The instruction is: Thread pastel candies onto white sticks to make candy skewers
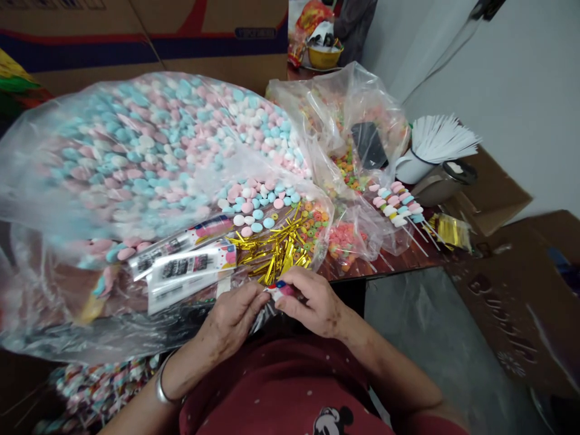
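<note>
Left grip point(238, 311) and right grip point(317, 302), in the head view: both pinch a small printed wrapper point(283, 290) between thumbs and fingers, at the near edge of the desk point(403, 260). Gold ties point(290, 261) lie just ahead of the hands; printed bags point(193, 266) lie to their left, loose candies point(256, 227) farther back. Skewered candies point(395, 202) rest at the desk's right end. The step in hand appears to be fingertip work on the wrapper; the next move seems to call for a steady two-handed pinch, as thin film creases easily.
</note>
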The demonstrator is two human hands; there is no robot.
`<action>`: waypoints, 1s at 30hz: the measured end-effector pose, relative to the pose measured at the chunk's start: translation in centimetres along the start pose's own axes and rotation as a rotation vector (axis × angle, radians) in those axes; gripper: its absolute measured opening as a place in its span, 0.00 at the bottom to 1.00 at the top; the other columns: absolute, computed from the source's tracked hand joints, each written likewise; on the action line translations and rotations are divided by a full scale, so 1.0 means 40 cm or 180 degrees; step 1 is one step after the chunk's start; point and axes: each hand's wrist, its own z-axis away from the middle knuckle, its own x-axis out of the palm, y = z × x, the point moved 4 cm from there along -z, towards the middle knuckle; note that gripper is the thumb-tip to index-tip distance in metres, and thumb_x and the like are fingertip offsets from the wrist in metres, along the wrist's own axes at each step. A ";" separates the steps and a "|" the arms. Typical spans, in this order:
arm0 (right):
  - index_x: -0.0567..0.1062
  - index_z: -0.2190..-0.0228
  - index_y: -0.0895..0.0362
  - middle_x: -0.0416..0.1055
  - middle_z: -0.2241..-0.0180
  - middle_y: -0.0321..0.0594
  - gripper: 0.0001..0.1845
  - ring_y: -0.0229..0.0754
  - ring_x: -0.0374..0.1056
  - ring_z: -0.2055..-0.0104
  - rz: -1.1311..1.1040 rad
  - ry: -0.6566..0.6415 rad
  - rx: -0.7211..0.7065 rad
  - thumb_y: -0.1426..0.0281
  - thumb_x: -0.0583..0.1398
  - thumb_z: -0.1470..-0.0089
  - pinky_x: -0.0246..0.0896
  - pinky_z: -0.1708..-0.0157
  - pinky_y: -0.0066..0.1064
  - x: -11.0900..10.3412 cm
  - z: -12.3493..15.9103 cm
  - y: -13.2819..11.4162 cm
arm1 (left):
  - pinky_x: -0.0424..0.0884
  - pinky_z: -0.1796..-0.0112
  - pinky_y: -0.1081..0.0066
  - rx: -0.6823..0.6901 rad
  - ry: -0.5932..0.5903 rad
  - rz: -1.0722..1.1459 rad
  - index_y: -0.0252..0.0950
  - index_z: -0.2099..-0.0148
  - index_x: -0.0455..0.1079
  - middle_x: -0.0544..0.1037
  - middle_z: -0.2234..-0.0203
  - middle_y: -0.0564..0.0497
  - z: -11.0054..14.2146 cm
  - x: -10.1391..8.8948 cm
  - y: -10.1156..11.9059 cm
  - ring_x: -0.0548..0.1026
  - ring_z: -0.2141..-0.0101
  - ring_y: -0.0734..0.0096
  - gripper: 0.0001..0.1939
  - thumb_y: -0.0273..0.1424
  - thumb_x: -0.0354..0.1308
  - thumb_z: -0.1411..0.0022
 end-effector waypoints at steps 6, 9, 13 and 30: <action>0.70 0.68 0.55 0.69 0.72 0.37 0.11 0.36 0.64 0.69 0.0080 0.0148 0.0117 0.70 0.51 0.35 0.60 0.67 0.28 -0.007 0.001 0.007 | 0.66 0.75 0.78 -0.0184 -0.0138 0.0394 0.37 0.69 0.68 0.73 0.79 0.56 -0.001 0.011 -0.004 0.69 0.78 0.76 0.09 0.31 0.53 0.35; 0.70 0.67 0.55 0.69 0.71 0.38 0.12 0.38 0.63 0.68 0.0338 0.0235 -0.0155 0.68 0.50 0.34 0.60 0.66 0.30 0.000 0.006 0.006 | 0.65 0.76 0.78 -0.0178 -0.0070 0.0452 0.37 0.71 0.69 0.72 0.81 0.56 -0.002 0.010 -0.007 0.69 0.79 0.76 0.10 0.31 0.55 0.36; 0.68 0.73 0.55 0.65 0.76 0.37 0.18 0.38 0.60 0.72 0.0654 0.0492 -0.0345 0.65 0.48 0.32 0.57 0.70 0.30 0.008 0.011 0.004 | 0.62 0.79 0.78 -0.0181 -0.0217 0.0536 0.37 0.74 0.67 0.70 0.85 0.57 -0.004 0.017 -0.003 0.67 0.82 0.77 0.14 0.31 0.52 0.34; 0.72 0.64 0.53 0.73 0.69 0.39 0.12 0.40 0.69 0.67 0.1509 0.1598 0.0242 0.65 0.50 0.34 0.63 0.63 0.32 -0.172 0.086 0.050 | 0.68 0.77 0.78 -0.0279 0.0119 0.0522 0.39 0.69 0.76 0.79 0.80 0.54 0.000 0.026 -0.014 0.73 0.80 0.74 0.13 0.36 0.56 0.36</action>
